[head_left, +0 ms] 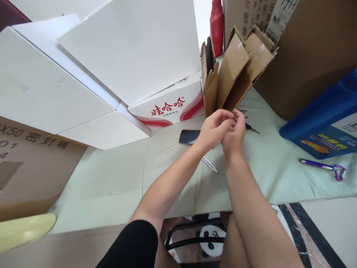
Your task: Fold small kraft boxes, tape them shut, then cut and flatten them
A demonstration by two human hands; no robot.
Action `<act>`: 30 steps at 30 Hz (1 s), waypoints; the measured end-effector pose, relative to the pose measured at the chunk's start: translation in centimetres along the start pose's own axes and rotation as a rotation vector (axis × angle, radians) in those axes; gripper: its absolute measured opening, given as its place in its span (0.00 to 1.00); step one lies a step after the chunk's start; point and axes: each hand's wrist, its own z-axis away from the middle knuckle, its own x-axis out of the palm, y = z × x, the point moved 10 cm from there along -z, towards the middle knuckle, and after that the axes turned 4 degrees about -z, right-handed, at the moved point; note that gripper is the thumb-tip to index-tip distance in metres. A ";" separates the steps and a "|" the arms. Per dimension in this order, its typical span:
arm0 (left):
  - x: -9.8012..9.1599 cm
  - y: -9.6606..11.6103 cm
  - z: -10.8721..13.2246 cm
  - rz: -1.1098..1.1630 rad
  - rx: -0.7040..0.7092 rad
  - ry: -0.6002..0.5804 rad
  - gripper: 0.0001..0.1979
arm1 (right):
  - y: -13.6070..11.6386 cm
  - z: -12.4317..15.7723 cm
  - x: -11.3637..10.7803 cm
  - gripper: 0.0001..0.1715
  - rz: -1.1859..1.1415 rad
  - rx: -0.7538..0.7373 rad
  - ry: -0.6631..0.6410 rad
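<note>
Above table (pixel 119 182) | left hand (pixel 213 126), right hand (pixel 235 130): together, fingers curled, cannot tell if grasping | cardboard (pixel 232 69): standing just beyond hands | phone (pixel 187 136), knife (pixel 210 165): on table, near left hand

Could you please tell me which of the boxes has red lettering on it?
The white box with red swooshes, directly left of the folded cardboard; the brown cartons show dark print, and the white box farther left shows no lettering.

Folded brown cardboard (pixel 231 72), ragged upper edges, standing on end, part leaning rightward, on pale green tabletop (pixel 122 178).
</note>
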 end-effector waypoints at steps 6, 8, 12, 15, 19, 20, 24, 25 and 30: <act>-9.7 -3.1 9.1 0.090 -0.111 0.191 0.11 | -3.2 1.3 -2.1 0.13 -0.158 0.043 0.280; -13.1 -4.0 11.8 0.132 -0.157 0.316 0.13 | -4.8 1.9 -1.8 0.11 -0.189 0.005 0.257; -18.3 -4.9 16.5 0.243 -0.207 0.544 0.14 | -7.0 3.6 -0.8 0.11 -0.185 -0.072 0.186; -20.6 -4.8 18.7 0.298 -0.201 0.605 0.14 | -8.0 5.5 0.4 0.11 -0.088 -0.115 0.087; -23.4 -4.1 20.5 0.364 -0.120 0.656 0.17 | -9.2 9.0 2.8 0.11 0.006 -0.171 -0.064; -24.2 -4.1 21.0 0.399 -0.105 0.690 0.17 | -9.7 10.0 3.6 0.11 0.012 -0.189 -0.093; -28.0 -3.6 23.1 0.555 -0.038 0.793 0.16 | -12.5 14.4 9.3 0.10 0.051 -0.290 -0.278; -29.1 -3.5 23.9 0.606 -0.020 0.829 0.15 | -13.7 15.6 11.2 0.09 0.061 -0.333 -0.332; -34.5 -4.4 29.6 0.952 -0.020 1.127 0.18 | -21.8 22.1 22.3 0.09 0.037 -0.622 -0.607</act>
